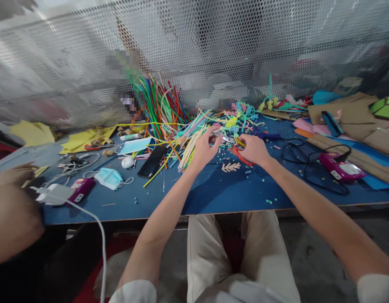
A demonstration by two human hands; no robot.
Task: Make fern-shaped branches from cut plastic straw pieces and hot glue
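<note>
Both hands are over the middle of the blue table point(210, 204), close together. My left hand point(209, 145) has its fingers curled around a small metal piece point(226, 139) that shows between the hands. Closed in a pinch, my right hand point(253, 147) is on a yellow item point(240, 142). Red-orange handles point(241, 156) stick out under the right hand; whether they join the metal piece is unclear. Just below the hands lies a pale leaf-shaped piece point(231, 167). Colourful thin strips point(190, 147) spread left of my left hand, and twisted coloured pieces point(241, 115) lie behind both hands.
Another person's arm point(14, 202) rests at the far left. Nearby are a black phone point(153, 162), a blue mask point(109, 178) and a white cable point(101, 235). At right lie a purple device point(341, 167), a black cord point(303, 162) and cardboard point(342, 109). Perforated metal point(194, 54) stands behind.
</note>
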